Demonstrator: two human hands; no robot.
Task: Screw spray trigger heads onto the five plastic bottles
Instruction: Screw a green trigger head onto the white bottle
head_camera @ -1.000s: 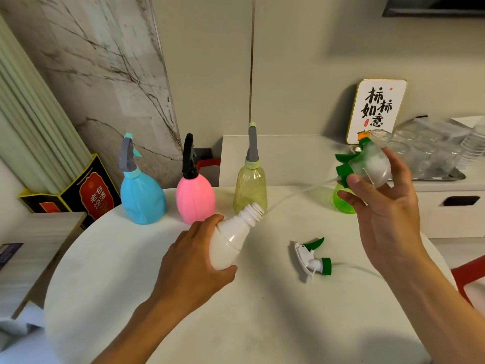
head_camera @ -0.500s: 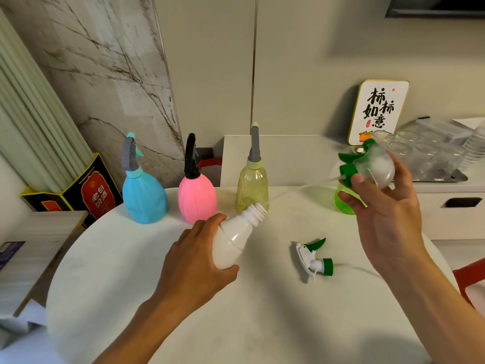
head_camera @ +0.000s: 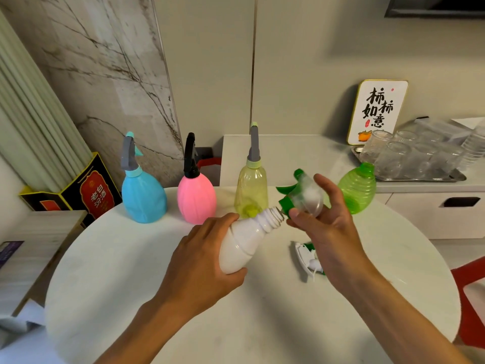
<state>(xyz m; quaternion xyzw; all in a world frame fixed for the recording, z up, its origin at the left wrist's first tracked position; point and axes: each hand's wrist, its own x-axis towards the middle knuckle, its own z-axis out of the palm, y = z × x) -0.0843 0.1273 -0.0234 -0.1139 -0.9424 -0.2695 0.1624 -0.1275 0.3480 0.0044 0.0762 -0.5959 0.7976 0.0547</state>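
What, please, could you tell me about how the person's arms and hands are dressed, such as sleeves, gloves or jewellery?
Both forearms are bare as far as the picture shows, with no sleeve in view. The left hand and the right hand wear no gloves, and no ring, watch or bracelet shows on the visible fingers and wrists.

Soft, even indoor light, fairly bright, with faint shadows on the table [head_camera: 110,271]. The right hand [head_camera: 325,222] is motion-blurred. Straight lines bow at the left edge.
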